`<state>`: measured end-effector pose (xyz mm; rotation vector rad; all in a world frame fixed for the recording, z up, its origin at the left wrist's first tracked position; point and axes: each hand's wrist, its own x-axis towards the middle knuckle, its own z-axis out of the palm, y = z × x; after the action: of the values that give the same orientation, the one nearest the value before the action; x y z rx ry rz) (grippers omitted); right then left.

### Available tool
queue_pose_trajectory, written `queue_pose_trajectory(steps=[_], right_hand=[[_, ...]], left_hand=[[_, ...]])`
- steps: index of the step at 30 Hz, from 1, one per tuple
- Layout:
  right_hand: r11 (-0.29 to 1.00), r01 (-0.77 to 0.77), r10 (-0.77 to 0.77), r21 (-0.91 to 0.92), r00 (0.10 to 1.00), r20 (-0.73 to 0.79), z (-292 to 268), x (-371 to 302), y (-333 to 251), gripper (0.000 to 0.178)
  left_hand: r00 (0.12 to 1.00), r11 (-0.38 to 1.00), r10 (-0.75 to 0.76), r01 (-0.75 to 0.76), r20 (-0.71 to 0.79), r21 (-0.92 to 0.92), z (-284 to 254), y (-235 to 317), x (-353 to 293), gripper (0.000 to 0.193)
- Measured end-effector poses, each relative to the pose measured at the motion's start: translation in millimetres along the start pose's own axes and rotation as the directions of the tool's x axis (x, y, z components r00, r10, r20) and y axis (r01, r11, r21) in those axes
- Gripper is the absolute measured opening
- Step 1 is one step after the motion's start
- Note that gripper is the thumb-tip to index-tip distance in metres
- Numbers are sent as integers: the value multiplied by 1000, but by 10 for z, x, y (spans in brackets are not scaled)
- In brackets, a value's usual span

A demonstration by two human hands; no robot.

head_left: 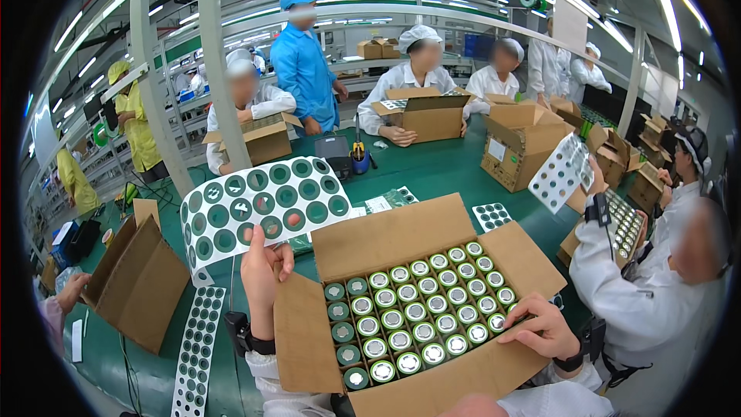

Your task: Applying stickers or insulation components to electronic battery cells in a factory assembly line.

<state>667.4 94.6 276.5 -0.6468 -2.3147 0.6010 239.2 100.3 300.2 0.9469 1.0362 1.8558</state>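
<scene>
My left hand grips the lower edge of a white sheet of dark green ring stickers, tilted up beyond the box's left side. Some rings on it are gone, leaving see-through holes. In front of me an open cardboard box holds rows of upright cylindrical battery cells in a divider. The leftmost column and one cell beside it have dark green rings on top; the other tops look silver with light green rims. My right hand rests at the box's right front edge, fingers slightly apart beside the corner cells.
A long sticker strip lies left of the box, near another cardboard box. A blue-and-yellow tool holder stands behind on the green table. At right, a co-worker holds a white sheet. Other people sit opposite with boxes.
</scene>
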Motion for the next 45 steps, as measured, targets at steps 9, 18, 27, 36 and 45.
queue_pose_trajectory(steps=[9, 18, 27, 36, 45], right_hand=[[999, -14, 12, 29, 998, 64, 13, -25, 73, 20], [999, -28, 26, 34, 998, 57, 17, -44, 76, 20], [998, -45, 43, 51, 998, 54, 21, -31, 74, 20], [996, -61, 57, 57, 996, 67, 25, -47, 89, 20], [997, -45, 41, 60, 997, 70, 8, -26, 78, 20]], left_hand=[[1000, 999, 5, -5, -1, 31, -24, -23, 36, 49], [1000, 999, 23, -23, 3, 22, -14, -22, 17, 47], [1000, 1000, 8, -8, 12, -3, 0, 12, 2, 46], [1000, 1000, 21, -21, -2, -11, 10, 12, -2, 44], [999, 999, 31, -31, -6, -23, 44, 23, -6, 42]])
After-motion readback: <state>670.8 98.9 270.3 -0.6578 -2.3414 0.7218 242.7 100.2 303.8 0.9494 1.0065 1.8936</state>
